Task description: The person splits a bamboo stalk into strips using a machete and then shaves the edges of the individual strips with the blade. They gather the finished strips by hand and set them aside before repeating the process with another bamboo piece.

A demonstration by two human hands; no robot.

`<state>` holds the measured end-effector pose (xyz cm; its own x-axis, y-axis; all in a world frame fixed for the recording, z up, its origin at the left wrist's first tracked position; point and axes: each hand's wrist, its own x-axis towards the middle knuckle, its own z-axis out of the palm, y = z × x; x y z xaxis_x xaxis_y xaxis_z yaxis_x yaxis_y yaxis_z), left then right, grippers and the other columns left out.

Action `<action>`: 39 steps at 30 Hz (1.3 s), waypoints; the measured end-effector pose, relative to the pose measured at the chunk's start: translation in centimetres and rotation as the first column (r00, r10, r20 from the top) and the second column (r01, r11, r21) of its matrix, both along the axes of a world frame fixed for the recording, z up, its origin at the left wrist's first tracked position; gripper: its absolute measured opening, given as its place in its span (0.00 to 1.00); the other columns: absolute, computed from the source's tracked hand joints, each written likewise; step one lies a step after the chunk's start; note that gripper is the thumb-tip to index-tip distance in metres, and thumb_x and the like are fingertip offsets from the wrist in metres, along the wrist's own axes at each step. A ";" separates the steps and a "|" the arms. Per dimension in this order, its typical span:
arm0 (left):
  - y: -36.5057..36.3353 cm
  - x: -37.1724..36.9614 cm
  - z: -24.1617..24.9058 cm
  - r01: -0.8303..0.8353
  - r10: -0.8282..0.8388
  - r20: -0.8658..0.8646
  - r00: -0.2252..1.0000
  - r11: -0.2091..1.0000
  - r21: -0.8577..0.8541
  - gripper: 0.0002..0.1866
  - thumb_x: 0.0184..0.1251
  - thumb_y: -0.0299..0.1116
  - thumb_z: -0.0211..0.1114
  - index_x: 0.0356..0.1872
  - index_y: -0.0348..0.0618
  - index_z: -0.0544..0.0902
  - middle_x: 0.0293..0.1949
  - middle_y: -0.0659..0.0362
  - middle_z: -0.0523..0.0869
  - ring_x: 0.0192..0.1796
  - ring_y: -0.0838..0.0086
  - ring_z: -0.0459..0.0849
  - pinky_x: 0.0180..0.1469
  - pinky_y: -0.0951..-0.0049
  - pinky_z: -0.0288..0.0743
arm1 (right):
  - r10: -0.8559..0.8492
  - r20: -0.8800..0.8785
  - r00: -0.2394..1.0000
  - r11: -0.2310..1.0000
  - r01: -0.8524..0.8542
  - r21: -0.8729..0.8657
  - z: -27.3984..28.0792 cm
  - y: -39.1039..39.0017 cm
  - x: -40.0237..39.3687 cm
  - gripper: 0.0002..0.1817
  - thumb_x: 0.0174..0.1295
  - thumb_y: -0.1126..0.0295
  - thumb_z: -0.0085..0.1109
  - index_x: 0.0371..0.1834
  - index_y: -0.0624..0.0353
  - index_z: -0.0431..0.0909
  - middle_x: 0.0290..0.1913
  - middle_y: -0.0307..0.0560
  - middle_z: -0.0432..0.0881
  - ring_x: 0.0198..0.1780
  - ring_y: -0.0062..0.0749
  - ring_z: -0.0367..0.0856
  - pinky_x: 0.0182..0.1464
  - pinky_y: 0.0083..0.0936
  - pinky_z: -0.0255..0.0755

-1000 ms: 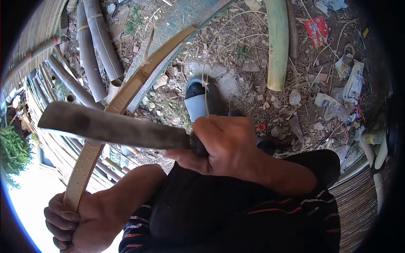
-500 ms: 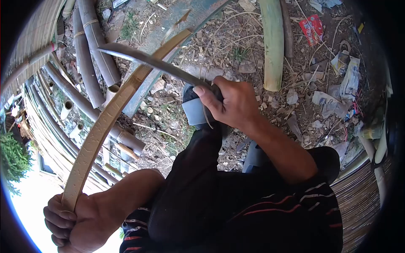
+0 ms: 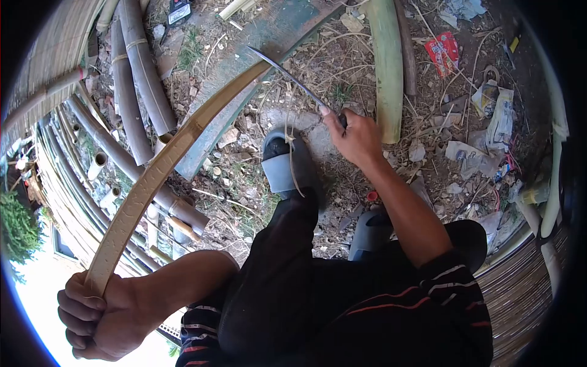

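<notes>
Shifting knife (image 3: 292, 77): farther from left hand (image 3: 101, 318) than before, bringing work to far end of bamboo strip (image 3: 153, 174)
Left grip: clamped on near end
Right hand (image 3: 359, 137): clamped on knife

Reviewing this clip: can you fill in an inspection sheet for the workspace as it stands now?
Surface: weathered board, angled over littered ground.
Job's things: bamboo strip, its far end at the board; knife crosses near that end, contact unclear.
Clutter: red wrapper and scattered chips on the ground.
Hands: left hand grips the strip's near end; right hand grips the knife's handle.
Cables: nothing seen that is clearly a cable.
Surroundings: green bamboo pole beyond the right hand; plant at the left edge.
</notes>
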<state>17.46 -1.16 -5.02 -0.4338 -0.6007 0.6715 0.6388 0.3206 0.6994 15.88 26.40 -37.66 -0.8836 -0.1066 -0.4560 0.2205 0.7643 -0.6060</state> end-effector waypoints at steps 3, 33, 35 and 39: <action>1.3 -1.1 -0.2 0.334 -0.335 -0.045 0.941 0.942 -0.035 0.25 0.76 0.41 0.50 0.14 0.60 0.57 0.14 0.73 0.50 0.16 0.83 0.47 0.19 0.80 0.44 | -0.160 0.061 0.985 0.967 0.169 -0.192 1.0 0.0 -0.3 0.36 0.71 0.36 0.54 0.28 0.65 0.81 0.18 0.56 0.79 0.21 0.55 0.82 0.28 0.49 0.74; 1.3 -1.4 -1.7 0.643 -0.626 -0.186 0.757 0.764 0.045 0.12 0.70 0.31 0.55 0.24 0.60 0.74 0.10 0.79 0.51 0.11 0.92 0.47 0.18 0.86 0.40 | 0.054 -0.103 0.993 0.961 -0.080 -0.264 4.1 -4.3 -3.0 0.36 0.71 0.37 0.55 0.20 0.62 0.77 0.11 0.51 0.73 0.14 0.48 0.78 0.20 0.43 0.70; 1.0 -1.3 -2.0 0.647 -0.629 -0.195 0.753 0.761 0.048 0.11 0.69 0.31 0.55 0.25 0.60 0.75 0.10 0.79 0.51 0.11 0.92 0.47 0.18 0.86 0.40 | 0.112 -0.151 0.982 0.958 -0.147 -0.245 4.0 -3.6 -2.9 0.40 0.70 0.32 0.50 0.23 0.64 0.80 0.14 0.55 0.78 0.18 0.54 0.83 0.24 0.49 0.77; 0.7 -1.3 -1.7 0.663 -0.643 -0.183 0.744 0.745 0.075 0.13 0.70 0.30 0.53 0.24 0.59 0.74 0.10 0.79 0.51 0.11 0.92 0.47 0.18 0.85 0.41 | 0.059 0.001 0.998 0.998 -0.059 -0.023 -0.5 -2.0 -4.1 0.42 0.70 0.30 0.46 0.26 0.65 0.83 0.17 0.58 0.80 0.23 0.55 0.85 0.28 0.50 0.77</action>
